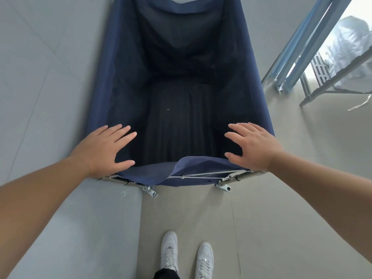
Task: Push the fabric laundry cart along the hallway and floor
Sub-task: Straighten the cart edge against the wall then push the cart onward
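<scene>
While both hands flat, blue fabric cart (104, 77) w/ steel frame (243, 176).

Both arms outstretched; left hand (104, 150) flat, fingers spread; right hand (254, 147) likewise.

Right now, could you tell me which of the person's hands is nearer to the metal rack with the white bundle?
Right. The right hand is over the cart's near right corner, the side where the metal rack stands; the left hand is over the opposite corner, by the wall.
</scene>
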{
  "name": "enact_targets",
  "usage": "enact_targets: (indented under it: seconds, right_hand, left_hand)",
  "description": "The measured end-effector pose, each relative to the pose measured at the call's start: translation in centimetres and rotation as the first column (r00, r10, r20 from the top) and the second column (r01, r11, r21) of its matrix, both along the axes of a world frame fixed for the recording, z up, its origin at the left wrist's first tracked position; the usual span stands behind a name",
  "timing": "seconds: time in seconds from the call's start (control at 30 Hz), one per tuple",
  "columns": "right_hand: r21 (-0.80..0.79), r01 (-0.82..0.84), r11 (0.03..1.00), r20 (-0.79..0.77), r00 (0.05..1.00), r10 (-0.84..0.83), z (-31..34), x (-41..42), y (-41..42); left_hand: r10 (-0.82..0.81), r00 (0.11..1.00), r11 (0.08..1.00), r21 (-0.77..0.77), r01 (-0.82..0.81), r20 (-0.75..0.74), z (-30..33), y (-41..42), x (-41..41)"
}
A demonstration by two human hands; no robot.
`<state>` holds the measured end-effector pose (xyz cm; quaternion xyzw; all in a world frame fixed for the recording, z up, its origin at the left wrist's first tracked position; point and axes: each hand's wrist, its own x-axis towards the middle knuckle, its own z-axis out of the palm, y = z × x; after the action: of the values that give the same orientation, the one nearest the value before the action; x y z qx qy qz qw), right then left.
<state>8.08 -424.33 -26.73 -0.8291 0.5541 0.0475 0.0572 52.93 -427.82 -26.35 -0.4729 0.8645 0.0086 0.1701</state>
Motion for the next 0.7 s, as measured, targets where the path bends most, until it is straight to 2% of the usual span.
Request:
enact_targets:
  seconds: [0.7]
  right_hand:
    - [-0.002, -0.002, 1.000, 0.014, 1.000, 0.002, -0.04, 0.11, -0.04]
  left_hand:
    - [0.007, 1.000, 1.000, 0.006, -0.007, 0.020, 0.19, -0.07, 0.00]
